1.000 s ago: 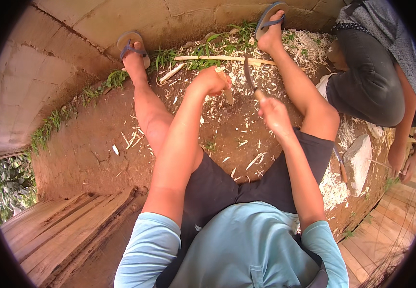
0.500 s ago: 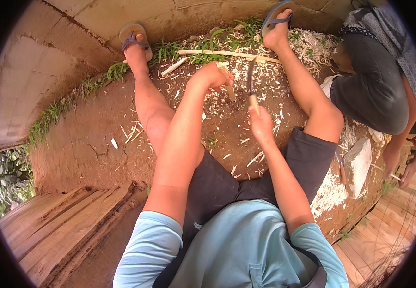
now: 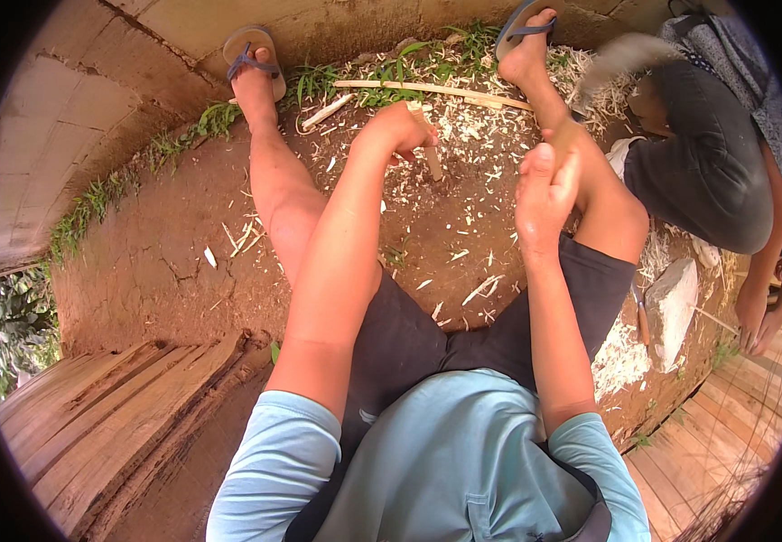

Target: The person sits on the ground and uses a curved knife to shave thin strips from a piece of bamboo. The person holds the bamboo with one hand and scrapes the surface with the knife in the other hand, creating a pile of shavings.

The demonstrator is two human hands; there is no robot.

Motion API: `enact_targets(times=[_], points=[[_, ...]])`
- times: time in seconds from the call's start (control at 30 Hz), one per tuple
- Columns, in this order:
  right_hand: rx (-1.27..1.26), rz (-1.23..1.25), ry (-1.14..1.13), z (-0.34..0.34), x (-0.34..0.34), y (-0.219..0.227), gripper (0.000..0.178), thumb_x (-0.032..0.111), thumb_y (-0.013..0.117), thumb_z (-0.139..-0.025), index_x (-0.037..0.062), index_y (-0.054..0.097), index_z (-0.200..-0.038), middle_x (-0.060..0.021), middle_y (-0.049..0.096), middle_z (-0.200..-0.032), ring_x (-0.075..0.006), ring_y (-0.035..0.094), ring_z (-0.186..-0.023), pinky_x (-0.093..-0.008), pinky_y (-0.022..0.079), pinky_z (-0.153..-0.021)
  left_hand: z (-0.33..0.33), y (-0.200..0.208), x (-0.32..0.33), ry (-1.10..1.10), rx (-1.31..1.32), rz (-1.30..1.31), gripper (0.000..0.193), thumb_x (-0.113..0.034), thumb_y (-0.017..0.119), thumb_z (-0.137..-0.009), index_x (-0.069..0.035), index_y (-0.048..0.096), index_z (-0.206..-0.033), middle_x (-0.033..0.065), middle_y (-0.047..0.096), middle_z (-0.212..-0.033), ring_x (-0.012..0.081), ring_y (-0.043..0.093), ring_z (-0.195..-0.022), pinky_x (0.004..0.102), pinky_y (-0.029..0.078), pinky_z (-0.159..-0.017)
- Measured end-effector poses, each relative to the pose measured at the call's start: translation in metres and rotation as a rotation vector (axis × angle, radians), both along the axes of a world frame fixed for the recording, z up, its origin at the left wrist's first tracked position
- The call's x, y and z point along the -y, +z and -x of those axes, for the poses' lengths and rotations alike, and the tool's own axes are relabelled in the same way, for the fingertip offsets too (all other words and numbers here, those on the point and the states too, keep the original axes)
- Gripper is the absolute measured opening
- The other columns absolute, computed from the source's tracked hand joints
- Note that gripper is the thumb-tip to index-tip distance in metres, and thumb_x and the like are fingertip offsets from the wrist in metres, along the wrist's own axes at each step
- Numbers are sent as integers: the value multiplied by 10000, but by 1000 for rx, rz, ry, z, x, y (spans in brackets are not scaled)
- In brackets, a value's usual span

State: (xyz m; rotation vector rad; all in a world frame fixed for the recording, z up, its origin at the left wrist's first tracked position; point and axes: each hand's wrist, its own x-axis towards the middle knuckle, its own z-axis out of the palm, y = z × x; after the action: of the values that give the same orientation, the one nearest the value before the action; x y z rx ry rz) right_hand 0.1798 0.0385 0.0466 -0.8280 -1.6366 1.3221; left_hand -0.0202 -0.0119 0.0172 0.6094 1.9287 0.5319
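My left hand (image 3: 397, 131) is closed round a short split piece of wood (image 3: 433, 164), held upright with its lower end at the dirt ground. To the right, beside my right knee, my right hand (image 3: 546, 194) is raised with its palm showing and its fingers apart. No handle shows in that hand. Up and to its right, over the shavings, a pale streak (image 3: 626, 61) is smeared by motion; it may be the curved knife, but I cannot tell for sure.
A long wooden strip (image 3: 432, 88) and a short stick (image 3: 326, 113) lie ahead among wood shavings (image 3: 621, 366). At right, a person's hands (image 3: 757, 312) hold a thin stick. Near them are a pale stone (image 3: 674, 312) and a knife (image 3: 641, 316). Timber planks (image 3: 129, 406) stand at left.
My right hand has moved right and turned palm up; the curved knife that was in it no longer shows there. A blurred streak has appeared at upper right. My left hand has hardly moved.
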Motion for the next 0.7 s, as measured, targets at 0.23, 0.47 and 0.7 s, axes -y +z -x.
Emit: enact_targets(times=[0.23, 0.47, 0.7], points=[[1105, 229, 362, -40, 50, -134, 282, 310, 505, -922, 34, 521, -977, -110, 575, -784, -212, 548, -651, -364, 441, -627, -2, -5, -5, -8, -94, 29, 189, -236, 696, -823, -134, 691, -983, 28, 685, -942, 159, 678, -755, 340, 549, -611], [44, 143, 89, -6, 5, 42, 271, 305, 449, -984, 40, 476, -1036, 2, 463, -664, -42, 384, -478, -185, 353, -418, 4, -19, 4, 38, -40, 16, 168, -223, 691, -821, -136, 691, -965, 7, 683, -935, 151, 677, -743, 348, 548, -620], [859, 79, 161, -31, 37, -129, 265, 347, 515, -927, 95, 503, -1009, -19, 473, -650, -68, 427, -485, -224, 379, -439, -2, -4, -4, -14, -67, 9, 209, -238, 697, -814, -112, 677, -980, 16, 684, -925, 144, 678, -730, 325, 545, -597]])
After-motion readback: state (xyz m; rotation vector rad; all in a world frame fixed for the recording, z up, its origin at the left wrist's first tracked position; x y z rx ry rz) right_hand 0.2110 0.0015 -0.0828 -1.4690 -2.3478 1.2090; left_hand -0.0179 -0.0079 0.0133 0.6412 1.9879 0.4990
